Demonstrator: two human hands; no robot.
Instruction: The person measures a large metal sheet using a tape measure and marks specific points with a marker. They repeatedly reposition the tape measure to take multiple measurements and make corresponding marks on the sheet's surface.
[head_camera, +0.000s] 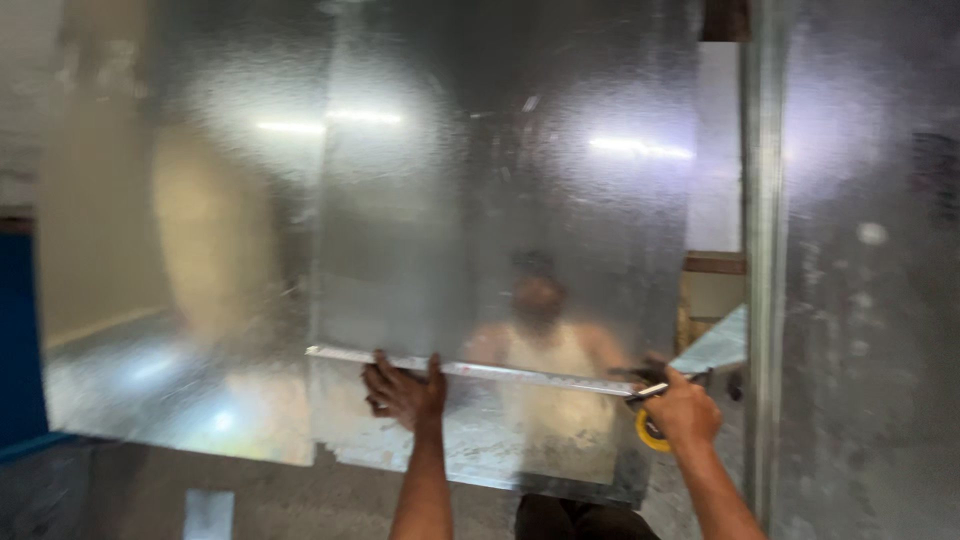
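Left hand (403, 392) pressed flat, fingers spread, on long metal ruler (470, 369) against shiny metal sheet (500, 200). Right hand (684, 410) gripping yellow tape measure (648, 432). Best kept level, pressed firm.

a blue panel (18, 330) stands at left, a grey floor (130, 495) with a pale patch (208, 513) below.

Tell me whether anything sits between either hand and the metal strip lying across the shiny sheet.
Nothing visible does. The left hand presses flat on the metal strip against the steel sheet. The right hand grips the strip's right end, with a yellow tool under its palm.
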